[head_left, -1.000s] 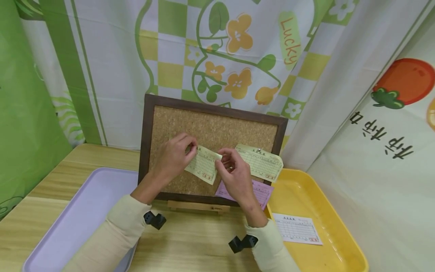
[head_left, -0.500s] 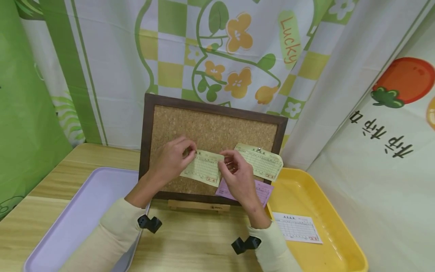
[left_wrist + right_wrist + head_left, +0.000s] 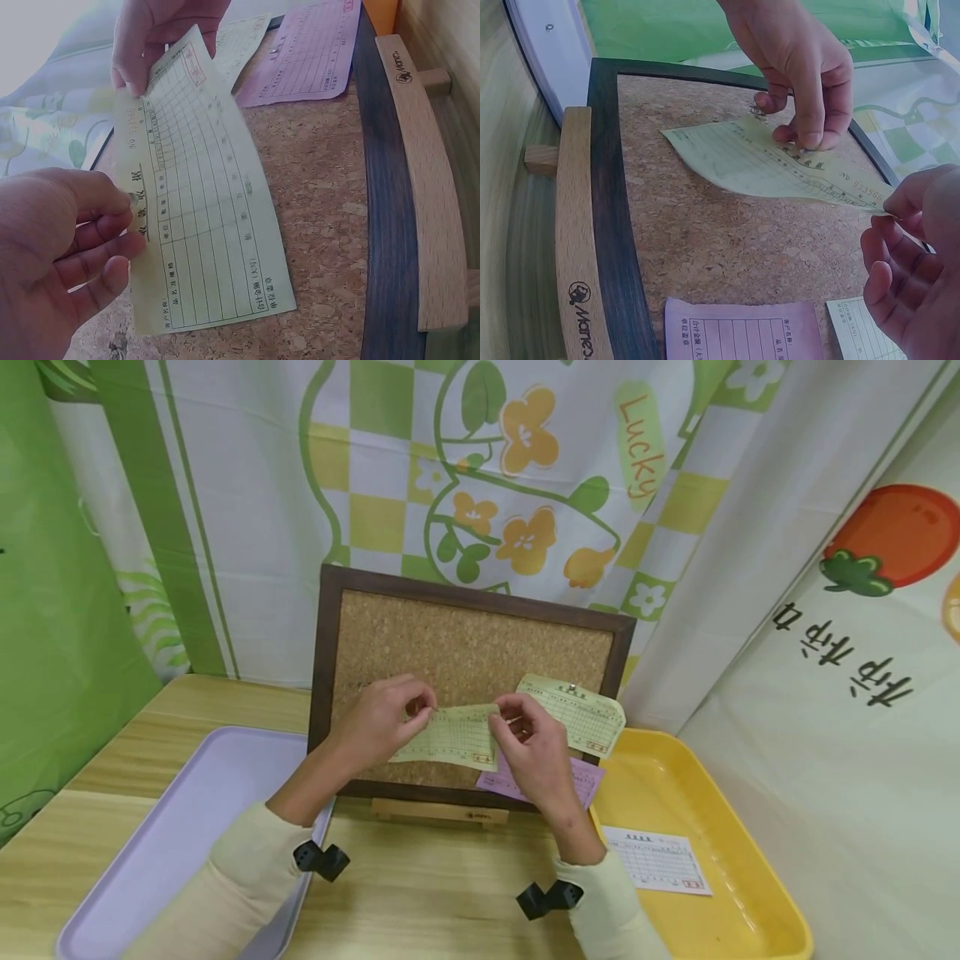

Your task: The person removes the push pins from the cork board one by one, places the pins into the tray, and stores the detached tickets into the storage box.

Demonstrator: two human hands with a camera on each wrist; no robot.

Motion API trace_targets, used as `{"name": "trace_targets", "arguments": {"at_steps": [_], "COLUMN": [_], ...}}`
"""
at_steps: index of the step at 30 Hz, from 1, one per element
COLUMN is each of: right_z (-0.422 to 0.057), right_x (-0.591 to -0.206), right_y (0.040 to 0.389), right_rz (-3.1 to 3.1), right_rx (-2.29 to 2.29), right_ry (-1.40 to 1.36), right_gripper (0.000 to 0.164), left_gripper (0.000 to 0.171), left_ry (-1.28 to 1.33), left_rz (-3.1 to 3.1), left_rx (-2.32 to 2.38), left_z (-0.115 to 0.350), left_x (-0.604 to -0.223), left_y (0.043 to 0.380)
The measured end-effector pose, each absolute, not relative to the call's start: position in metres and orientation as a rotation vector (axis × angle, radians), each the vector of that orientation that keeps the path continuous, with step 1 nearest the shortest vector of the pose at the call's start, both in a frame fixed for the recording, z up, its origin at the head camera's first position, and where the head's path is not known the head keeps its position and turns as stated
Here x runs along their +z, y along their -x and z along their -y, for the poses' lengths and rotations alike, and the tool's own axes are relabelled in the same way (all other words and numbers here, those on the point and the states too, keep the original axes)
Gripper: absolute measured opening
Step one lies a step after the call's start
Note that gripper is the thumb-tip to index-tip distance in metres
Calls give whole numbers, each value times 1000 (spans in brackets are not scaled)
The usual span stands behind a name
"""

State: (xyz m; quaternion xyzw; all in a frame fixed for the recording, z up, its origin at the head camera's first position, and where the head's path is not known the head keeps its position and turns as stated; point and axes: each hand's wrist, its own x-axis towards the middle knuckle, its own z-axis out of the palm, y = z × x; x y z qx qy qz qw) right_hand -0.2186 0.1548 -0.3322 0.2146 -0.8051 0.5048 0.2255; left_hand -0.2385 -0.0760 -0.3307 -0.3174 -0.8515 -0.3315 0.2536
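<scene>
A pale yellow receipt slip (image 3: 453,737) with a printed grid hangs bowed in front of the framed cork board (image 3: 450,639). My right hand (image 3: 536,747) pinches its upper right corner between thumb and fingertips. At the slip's top edge, by the printed heading, my left hand (image 3: 375,718) pinches a small clear push pin (image 3: 133,199), mostly hidden by the fingertips. A second yellow slip (image 3: 573,714) hangs at the board's right side under a clear pin (image 3: 572,688). Partly behind my right hand is a pink slip (image 3: 588,779) low on the board.
The board leans on a wooden stand (image 3: 442,812) on the wooden table (image 3: 420,893). A lilac tray (image 3: 176,827) lies at the left. In the yellow tray (image 3: 738,860) at the right is a white slip (image 3: 660,862). A patterned curtain (image 3: 255,510) hangs behind.
Both hands have come down a little with the yellow slip, the right one also shifting right. The slip has turned from slanting to nearly level and now bows.
</scene>
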Motion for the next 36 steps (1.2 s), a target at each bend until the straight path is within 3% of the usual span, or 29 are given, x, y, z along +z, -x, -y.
{"name": "trace_targets", "arguments": {"at_steps": [15, 36], "right_z": [-169, -188], "right_x": [-343, -343], "right_y": [226, 209], "right_rz": [2220, 2280], "right_rx": [1368, 1335], "right_ry": [-594, -501], "right_gripper": [9, 8], "left_gripper": [10, 14], "left_ry": [938, 886], "left_rz": [2317, 2340], "left_rx": [-1039, -1005], "left_z": [82, 115], "left_x": [-337, -351], "left_y": [233, 217]}}
